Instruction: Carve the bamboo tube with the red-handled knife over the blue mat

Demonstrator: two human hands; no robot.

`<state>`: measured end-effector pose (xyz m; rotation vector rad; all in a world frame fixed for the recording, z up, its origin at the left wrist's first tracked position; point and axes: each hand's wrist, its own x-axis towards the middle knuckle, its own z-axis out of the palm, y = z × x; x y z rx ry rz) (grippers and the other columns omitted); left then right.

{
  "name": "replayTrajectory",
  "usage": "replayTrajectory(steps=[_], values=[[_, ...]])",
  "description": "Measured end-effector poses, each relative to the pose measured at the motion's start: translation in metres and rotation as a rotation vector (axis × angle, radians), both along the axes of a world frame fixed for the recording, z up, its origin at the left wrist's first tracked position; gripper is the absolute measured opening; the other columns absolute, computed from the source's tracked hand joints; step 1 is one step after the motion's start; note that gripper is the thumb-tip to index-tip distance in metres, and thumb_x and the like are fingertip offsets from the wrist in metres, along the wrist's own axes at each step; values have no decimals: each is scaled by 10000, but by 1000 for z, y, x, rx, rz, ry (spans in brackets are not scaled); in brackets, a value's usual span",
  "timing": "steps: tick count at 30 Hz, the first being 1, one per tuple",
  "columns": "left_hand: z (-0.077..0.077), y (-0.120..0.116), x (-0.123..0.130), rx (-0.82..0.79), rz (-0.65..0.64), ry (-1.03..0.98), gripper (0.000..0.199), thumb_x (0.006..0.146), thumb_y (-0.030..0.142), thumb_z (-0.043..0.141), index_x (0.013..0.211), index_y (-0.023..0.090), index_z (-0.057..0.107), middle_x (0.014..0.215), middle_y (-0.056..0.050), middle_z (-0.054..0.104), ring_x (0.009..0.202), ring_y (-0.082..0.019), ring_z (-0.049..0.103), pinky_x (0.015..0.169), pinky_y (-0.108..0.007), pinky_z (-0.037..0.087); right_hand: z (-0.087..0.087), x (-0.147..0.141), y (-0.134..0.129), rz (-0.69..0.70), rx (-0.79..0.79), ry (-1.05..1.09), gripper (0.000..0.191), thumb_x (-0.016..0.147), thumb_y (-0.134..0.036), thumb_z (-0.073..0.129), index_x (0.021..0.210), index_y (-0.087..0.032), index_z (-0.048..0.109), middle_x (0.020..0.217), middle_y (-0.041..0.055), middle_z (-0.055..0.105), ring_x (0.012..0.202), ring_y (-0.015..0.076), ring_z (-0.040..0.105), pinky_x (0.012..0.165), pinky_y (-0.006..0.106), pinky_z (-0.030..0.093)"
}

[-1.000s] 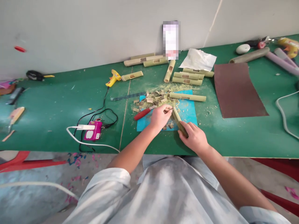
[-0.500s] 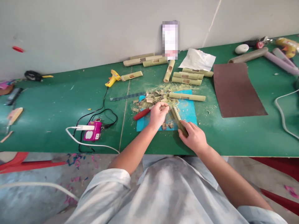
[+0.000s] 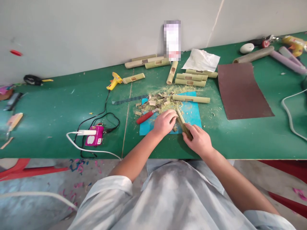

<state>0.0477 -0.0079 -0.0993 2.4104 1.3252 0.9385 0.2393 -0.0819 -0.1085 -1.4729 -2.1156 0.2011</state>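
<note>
My right hand [image 3: 198, 137] is wrapped round the near end of a bamboo tube [image 3: 182, 122], which slants away from me over a blue sheet [image 3: 197, 116]. Close to the tube's far part is my left hand [image 3: 165, 122], its fingers curled together; whatever they pinch is too small to make out. A red-handled tool [image 3: 145, 117] lies just left of that hand, beside a heap of bamboo chips and shavings [image 3: 158, 100]. Another bamboo tube [image 3: 192, 98] rests across the back of the sheet.
Several cut bamboo tubes [image 3: 190, 82] lie farther back, near a white paper [image 3: 201, 60] and an upright phone [image 3: 172, 40]. Left are a yellow glue gun [image 3: 114, 81] and a magenta power block [image 3: 94, 135] with cables. A brown sheet [image 3: 244, 91] lies right.
My left hand has moved nearer to the bamboo tube and slightly toward me, away from the red-handled tool. My right hand keeps its hold on the tube.
</note>
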Motion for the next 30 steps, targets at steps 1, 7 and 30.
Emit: replayTrajectory(steps=[1, 7, 30], values=[[0, -1, 0, 4, -1, 7, 154, 944, 176, 517, 926, 177, 670, 1048, -76, 715, 1021, -177, 667, 917, -317, 543, 0, 0, 0, 1, 2, 2, 318, 920, -315, 514, 1183, -163, 607, 833, 56, 684, 745, 197, 634, 634, 304, 475], [5, 2, 1, -11, -6, 10, 121, 933, 221, 566, 929, 188, 682, 1026, -67, 703, 995, -172, 657, 924, -327, 542, 0, 0, 0, 5, 10, 10, 317, 923, -309, 515, 1187, -157, 603, 838, 60, 691, 748, 197, 637, 638, 305, 478], [5, 15, 13, -608, 204, -447, 224, 791, 135, 659, 1009, 182, 679, 770, 8, 660, 646, -92, 585, 652, -216, 505, -2, 0, 0, -4, 24, 5, 328, 921, -308, 510, 1189, -145, 607, 825, 60, 687, 748, 196, 640, 640, 300, 483]])
